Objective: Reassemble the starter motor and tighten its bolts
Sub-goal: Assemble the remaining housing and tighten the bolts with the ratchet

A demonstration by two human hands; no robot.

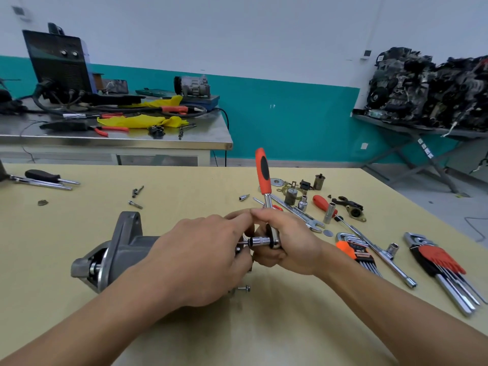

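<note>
Starter motor (124,249) lies on its side on the yellow table (184,339), just short of centre, nose housing towards 8 o'clock and rear end towards 3 o'clock. That puts the end-cap bolts square to the tool. Left hand (200,260) is draped over the motor body, fingers curled round its rear end. I judge it is clamping the motor so that it cannot roll or twist under torque, with the fingertips up close to steady the socket. Right hand (287,241) is closed round the head of the ratchet (264,173), not the grip. The orange handle stands free towards 12 o'clock, which suits quick, light turning more than a final pull. The chrome socket (260,242) runs level from the ratchet head towards 9 o'clock, into the gap between the hands. One flanged bolt (244,288) lies on the table at 6 o'clock of the hands, near them, so I take it at least one fastener is not yet fitted. Two hex-key sets (443,262) and a combination spanner (303,215) lie out at 3 o'clock, within easy reach. Hidden: the left hand covers the motor's barrel and end cap, so I cannot see the bolt head, whether the socket is seated on it, or how far the thread is in. The small parts at 1 o'clock are too small to name with certainty.
</note>
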